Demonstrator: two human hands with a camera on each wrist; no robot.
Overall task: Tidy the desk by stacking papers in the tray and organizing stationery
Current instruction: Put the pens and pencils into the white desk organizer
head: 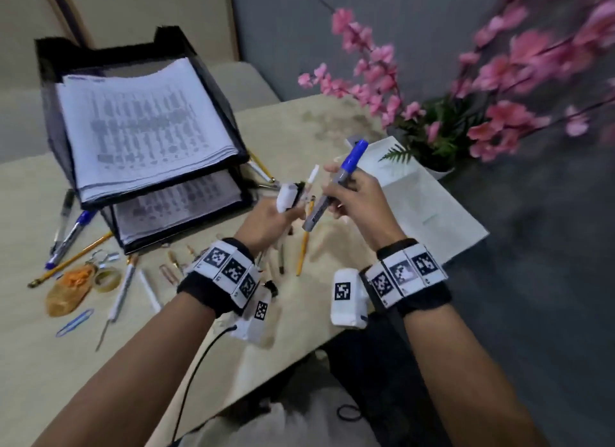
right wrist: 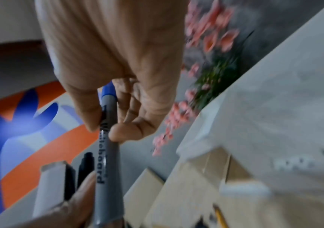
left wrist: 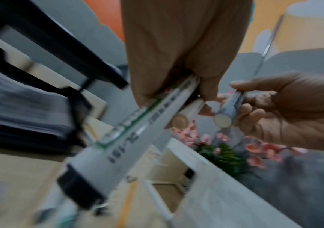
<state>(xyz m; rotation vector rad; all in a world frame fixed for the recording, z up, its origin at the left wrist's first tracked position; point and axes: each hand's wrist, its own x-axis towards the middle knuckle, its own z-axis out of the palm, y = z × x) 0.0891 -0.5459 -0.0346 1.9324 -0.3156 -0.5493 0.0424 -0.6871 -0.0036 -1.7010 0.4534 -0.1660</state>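
My right hand (head: 342, 193) grips a grey whiteboard marker (head: 336, 187) with a blue cap, tilted up over the desk; in the right wrist view my fingers (right wrist: 124, 131) pinch its barrel (right wrist: 106, 162). My left hand (head: 283, 210), just left of it, holds a white marker with a black cap (head: 289, 197) together with another white pen; the left wrist view shows that marker (left wrist: 129, 138) running out from under my curled fingers. A black two-tier tray (head: 224, 109) at the back left holds stacks of printed papers (head: 143, 124).
Pens (head: 68, 228), pencils (head: 303, 247), a tape roll (head: 107, 280), rubber bands (head: 66, 293) and a blue paper clip (head: 75, 317) lie scattered on the desk's left and middle. A white booklet (head: 419, 210) and a pot of pink flowers (head: 432, 130) sit at the right.
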